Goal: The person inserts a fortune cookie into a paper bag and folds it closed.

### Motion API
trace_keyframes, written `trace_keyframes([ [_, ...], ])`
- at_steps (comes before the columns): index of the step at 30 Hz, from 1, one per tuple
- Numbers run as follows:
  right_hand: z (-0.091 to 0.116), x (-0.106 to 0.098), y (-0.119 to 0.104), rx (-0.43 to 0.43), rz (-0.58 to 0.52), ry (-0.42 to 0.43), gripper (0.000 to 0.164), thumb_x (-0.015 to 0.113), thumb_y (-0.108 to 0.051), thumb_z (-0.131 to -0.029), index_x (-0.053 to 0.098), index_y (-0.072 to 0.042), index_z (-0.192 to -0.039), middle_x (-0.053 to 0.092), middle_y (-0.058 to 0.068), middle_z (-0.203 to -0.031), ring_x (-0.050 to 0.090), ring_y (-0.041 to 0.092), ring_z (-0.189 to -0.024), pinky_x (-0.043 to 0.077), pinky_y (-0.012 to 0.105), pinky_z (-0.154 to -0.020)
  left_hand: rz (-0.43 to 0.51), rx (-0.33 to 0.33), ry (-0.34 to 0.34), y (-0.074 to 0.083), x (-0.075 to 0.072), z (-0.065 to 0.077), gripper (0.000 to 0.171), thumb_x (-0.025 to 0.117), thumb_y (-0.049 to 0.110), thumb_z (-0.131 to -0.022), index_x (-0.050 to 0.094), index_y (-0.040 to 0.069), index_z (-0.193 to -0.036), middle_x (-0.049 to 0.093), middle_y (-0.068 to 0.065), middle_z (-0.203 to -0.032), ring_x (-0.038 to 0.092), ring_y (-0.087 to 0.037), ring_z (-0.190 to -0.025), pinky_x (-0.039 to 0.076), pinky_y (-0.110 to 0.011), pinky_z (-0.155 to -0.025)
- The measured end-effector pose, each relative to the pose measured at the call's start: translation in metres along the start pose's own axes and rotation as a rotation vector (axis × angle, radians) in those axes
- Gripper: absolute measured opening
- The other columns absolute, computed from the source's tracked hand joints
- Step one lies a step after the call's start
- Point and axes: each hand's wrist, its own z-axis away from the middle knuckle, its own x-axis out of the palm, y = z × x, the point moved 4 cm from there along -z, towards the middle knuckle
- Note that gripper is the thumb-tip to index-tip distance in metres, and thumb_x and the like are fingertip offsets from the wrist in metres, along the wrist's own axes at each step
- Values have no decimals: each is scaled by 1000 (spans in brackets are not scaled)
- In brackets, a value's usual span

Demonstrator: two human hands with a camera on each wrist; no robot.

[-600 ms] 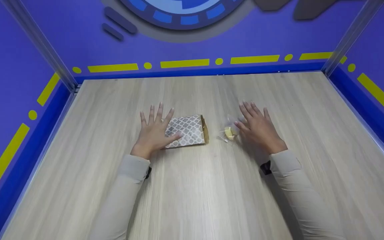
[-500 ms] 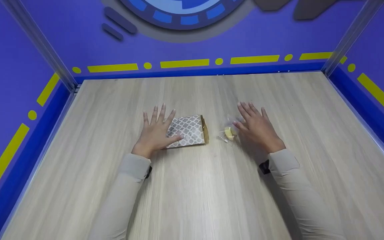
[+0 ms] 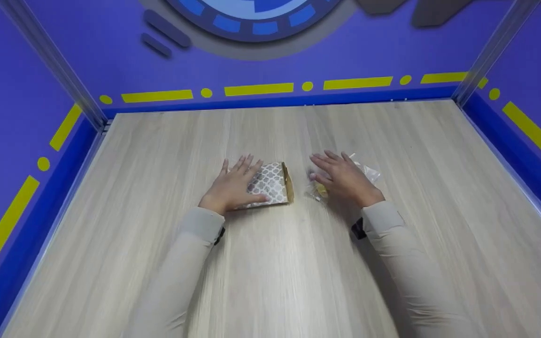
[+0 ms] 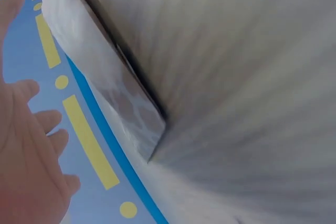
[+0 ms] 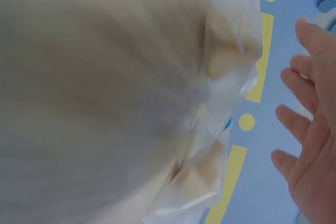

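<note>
A flat paper packet with a grey-and-white lattice pattern (image 3: 274, 182) lies on the table, its brown open end facing right. My left hand (image 3: 234, 188) is over its left part with fingers extended, holding nothing; in the left wrist view, a gap shows between the palm (image 4: 26, 166) and the packet (image 4: 123, 85). To the right, my right hand (image 3: 345, 179) hovers over small clear plastic wrappers (image 3: 371, 173), fingers relaxed and empty. Two wrappers show in the right wrist view, an upper one (image 5: 231, 45) and a lower one (image 5: 202, 177), each with a blurred yellowish-tan piece inside.
The pale wood-grain table (image 3: 270, 281) extends around both hands. Blue-purple panels (image 3: 270, 70) with yellow dashes stand along its back and sides, with metal posts (image 3: 491, 51) at the back corners.
Both hands have moved inward toward each other: the left goes right, further over the patterned packet, and the right goes left over the wrappers, uncovering plastic behind it. The packet stays in place.
</note>
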Motion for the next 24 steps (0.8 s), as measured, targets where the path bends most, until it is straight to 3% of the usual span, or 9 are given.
trace_keyframes([
  [12,-18,9,-24,-116,-23,-107,53,46,-43,-100,43,-15,-145,41,3,-151,28,30,-144,16,55,-116,30,24,-114,8,10,-16,102,55,73,-79,10,22,-156,9,-5,-162,6,-22,-150,1,-49,-119],
  [24,-30,24,-37,-127,12,-189,58,48,-46,-98,39,-17,-147,34,1,-154,25,32,-145,17,60,-114,96,1,-150,4,15,-25,107,63,70,-74,13,21,-155,11,-3,-162,9,-20,-149,3,-49,-119],
])
